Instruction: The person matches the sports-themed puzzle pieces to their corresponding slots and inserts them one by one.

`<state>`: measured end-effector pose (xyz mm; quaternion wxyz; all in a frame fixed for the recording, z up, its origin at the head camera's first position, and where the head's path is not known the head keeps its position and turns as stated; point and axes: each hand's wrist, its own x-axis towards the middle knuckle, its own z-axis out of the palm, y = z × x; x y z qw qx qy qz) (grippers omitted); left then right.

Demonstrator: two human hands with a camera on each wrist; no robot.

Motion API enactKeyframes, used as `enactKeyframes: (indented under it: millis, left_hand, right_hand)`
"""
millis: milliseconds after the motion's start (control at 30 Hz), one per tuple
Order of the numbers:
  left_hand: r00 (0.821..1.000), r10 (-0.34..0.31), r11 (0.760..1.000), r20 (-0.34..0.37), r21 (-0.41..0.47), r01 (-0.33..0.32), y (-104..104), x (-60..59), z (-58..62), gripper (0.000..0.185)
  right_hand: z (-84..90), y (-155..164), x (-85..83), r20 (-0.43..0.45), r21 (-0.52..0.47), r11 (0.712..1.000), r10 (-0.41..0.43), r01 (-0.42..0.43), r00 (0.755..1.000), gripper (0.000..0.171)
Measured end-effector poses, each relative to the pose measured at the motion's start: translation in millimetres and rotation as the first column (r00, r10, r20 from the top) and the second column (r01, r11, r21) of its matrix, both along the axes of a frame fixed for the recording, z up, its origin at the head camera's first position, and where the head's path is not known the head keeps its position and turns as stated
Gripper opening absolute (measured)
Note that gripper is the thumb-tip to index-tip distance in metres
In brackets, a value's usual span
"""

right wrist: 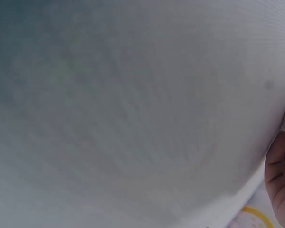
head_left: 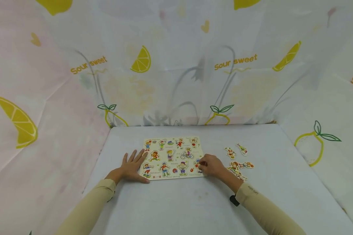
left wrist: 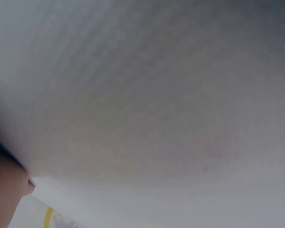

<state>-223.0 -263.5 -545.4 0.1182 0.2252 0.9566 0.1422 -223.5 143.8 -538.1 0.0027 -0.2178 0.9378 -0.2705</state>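
Table (head_left: pixel 194 209), white-covered, walled on three sides by a pale curtain (head_left: pixel 176 65) printed with lemons and the words "Sour sweet".

Puzzle board (head_left: pixel 172 158): flat near the table's middle, most recesses filled with small cartoon figures.

Loose puzzle pieces (head_left: pixel 238 161): several, scattered on the table to the right of the board, just beyond the right wrist and apart from the board's edge.

Left hand (head_left: pixel 131 168): palm down, fingers straight and spread, resting on the table with the fingertips on the board's left edge; holds nothing.

Right hand (head_left: pixel 211 165): at the board's lower right corner, fingers curled and pinching a puzzle piece (head_left: pixel 197 164) against the board; the hand covers most of that piece.

Sleeves (head_left: pixel 91 209): beige, on both forearms.

Wrist views: both show little but blurred white table cover, with a sliver of hand at the frame edge.
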Motion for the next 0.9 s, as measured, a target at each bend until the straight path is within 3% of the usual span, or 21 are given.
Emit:
enactKeyframes:
  millis: [300, 400, 533, 633, 733, 900]
  left_hand:
    - [1.000, 0.013, 0.999, -0.007, -0.030, -0.014, -4, -1.8, -1.3, 0.136]
    - [1.000, 0.016, 0.999, 0.002, -0.046, -0.016, -2, -2.1, -0.9, 0.135]
    - [1.000, 0.026, 0.996, 0.006, -0.083, -0.026, 3, -1.0, 0.4, 0.135]
    - [0.999, 0.039, 0.996, 0.008, -0.084, -0.038, 5, 0.6, 2.7, 0.134]
    - [0.999, 0.045, 0.994, 0.009, -0.095, -0.044, 5, 0.7, 4.0, 0.134]
    - [0.999, 0.042, 0.994, 0.004, -0.098, -0.042, 4, -0.1, 3.2, 0.134]
  right_hand:
    - [0.9, 5, -6.8, 0.055, -0.114, 0.992, 0.052, -0.045, 0.997, 0.014]
    - [3.1, 8, -8.5, 0.109, -0.131, 0.990, 0.062, -0.047, 0.992, 0.028]
    - [10.3, 11, -8.9, 0.145, -0.184, 0.982, -0.007, 0.034, 0.989, 0.056]
    - [17.2, 12, -9.1, 0.071, -0.138, 0.987, -0.067, 0.076, 0.995, 0.075]
    - [20.7, 16, -9.9, -0.072, 0.020, 0.997, -0.071, 0.073, 0.995, 0.087]
    - [21.6, 19, -9.3, -0.212, 0.189, 0.979, -0.039, 0.080, 0.977, 0.091]
